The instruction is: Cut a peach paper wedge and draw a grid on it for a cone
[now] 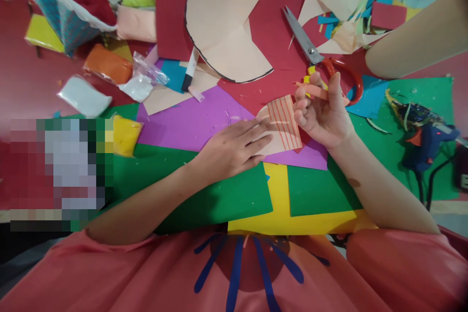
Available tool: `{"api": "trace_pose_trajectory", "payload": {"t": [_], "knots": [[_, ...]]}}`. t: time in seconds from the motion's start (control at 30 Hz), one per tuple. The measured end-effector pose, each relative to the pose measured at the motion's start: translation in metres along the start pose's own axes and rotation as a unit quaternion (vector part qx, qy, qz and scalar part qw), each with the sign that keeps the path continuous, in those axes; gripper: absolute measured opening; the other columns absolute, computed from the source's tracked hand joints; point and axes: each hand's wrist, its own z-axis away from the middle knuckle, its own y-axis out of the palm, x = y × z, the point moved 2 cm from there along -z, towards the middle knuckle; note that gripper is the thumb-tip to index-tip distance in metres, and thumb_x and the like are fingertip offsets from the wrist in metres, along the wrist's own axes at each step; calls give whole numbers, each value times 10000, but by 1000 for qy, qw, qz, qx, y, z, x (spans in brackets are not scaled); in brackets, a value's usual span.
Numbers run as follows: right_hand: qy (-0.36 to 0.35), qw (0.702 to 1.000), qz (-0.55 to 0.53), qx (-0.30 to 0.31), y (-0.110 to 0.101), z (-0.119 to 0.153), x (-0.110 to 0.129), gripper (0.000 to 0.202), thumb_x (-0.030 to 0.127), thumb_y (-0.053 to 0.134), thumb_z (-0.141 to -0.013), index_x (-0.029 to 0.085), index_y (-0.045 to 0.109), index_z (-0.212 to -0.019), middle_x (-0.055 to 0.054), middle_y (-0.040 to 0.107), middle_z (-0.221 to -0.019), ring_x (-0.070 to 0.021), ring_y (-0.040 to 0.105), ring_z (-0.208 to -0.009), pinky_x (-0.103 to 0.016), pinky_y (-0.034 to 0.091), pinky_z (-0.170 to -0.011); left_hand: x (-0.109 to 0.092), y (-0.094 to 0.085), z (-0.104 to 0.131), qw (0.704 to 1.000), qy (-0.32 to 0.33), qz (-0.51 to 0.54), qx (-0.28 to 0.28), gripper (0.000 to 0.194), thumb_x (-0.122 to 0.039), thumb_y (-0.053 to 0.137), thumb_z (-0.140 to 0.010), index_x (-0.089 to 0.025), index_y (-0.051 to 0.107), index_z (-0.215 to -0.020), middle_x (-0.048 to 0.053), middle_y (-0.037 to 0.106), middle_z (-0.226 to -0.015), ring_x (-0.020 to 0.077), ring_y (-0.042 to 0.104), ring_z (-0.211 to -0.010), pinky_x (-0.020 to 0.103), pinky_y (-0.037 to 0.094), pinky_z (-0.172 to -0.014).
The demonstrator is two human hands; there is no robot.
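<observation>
My left hand (234,146) lies flat with its fingers spread over the left part of a pale peach paper piece (283,126), which has orange stripes on its right part. Just right of that piece, my right hand (325,114) is raised, palm turned up, with its fingers curled round a slim orange pen or crayon (315,90). The tip of the pen or crayon points left, off the paper. Purple paper (175,124) and red paper lie beneath the striped piece. Open scissors (310,51) with orange handles rest just behind my right hand.
A large peach cutout (219,24) with a black edge lies at the back. Clay packets (107,64) and a marker (190,70) are at the left. Paper scraps (351,24), a beige roll (420,39) and a blue glue gun (426,148) stand right. Green sheets (234,200) cover the front.
</observation>
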Motion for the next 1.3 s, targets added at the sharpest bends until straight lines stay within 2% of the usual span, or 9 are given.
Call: {"api": "trace_pose_trajectory", "payload": {"t": [0.3, 0.57, 0.77, 1.0, 1.1, 1.17, 1.3], "knots": [[-11, 1000, 17, 11, 1, -1, 0, 346, 576, 476, -914, 261, 614, -869, 15, 665, -764, -115, 658, -706, -216, 522, -547, 1, 0, 0, 1000, -11, 10, 21, 359, -261, 514, -958, -107, 579, -1276, 172, 579, -1372, 281, 535, -1300, 435, 500, -1026], [-37, 999, 35, -3, -2, -2, -6, 363, 593, 452, -916, 276, 630, -924, -5, 671, -788, -115, 623, -644, -227, 513, -509, 1, 0, 1, 1000, -7, 10, 7, 360, -255, 497, -966, -89, 584, -1273, 179, 565, -1386, 292, 527, -1309, 440, 499, -1025], [13, 999, -39, 10, -3, -1, -9, 440, 651, 381, -913, 277, 614, -917, -10, 673, -794, -123, 623, -656, -231, 511, -494, 1, 1, 1, 1000, -7, 16, 17, 373, -261, 490, -968, -98, 567, -1296, 178, 546, -1405, 287, 506, -1329, 444, 488, -1038], [46, 987, -146, 54, 9, 4, 2, 475, 699, 476, -835, 250, 605, -920, 2, 686, -760, -112, 643, -605, -215, 519, -493, 1, 1, 2, 1000, -3, 13, 12, 384, -264, 490, -971, -101, 552, -1312, 170, 557, -1398, 282, 509, -1327, 436, 481, -1042], [8, 985, -163, 54, 16, 11, 5, 488, 703, 495, -818, 236, 610, -904, 17, 665, -690, -113, 614, -509, -220, 493, -430, 2, 2, 2, 1000, -8, 12, 16, 387, -260, 499, -968, -112, 547, -1322, 152, 564, -1395, 276, 521, -1316, 440, 467, -1062], [-43, 989, -138, 40, 19, 16, 4, 417, 639, 548, -832, 228, 612, -857, 38, 626, -623, -108, 570, -436, -227, 462, -390, 2, 1, 2, 1000, -11, 11, 12, 361, -252, 499, -967, -111, 571, -1292, 149, 587, -1371, 275, 545, -1291, 438, 467, -1064], [-112, 992, 46, 30, 22, 24, 3, 262, 430, 641, -868, 200, 635, -741, 32, 613, -589, -85, 562, -474, -219, 441, -455, 3, 1, 2, 1000, -8, 6, -5, 314, -230, 494, -964, -100, 614, -1224, 155, 625, -1319, 282, 565, -1268, 439, 485, -1046]]}}
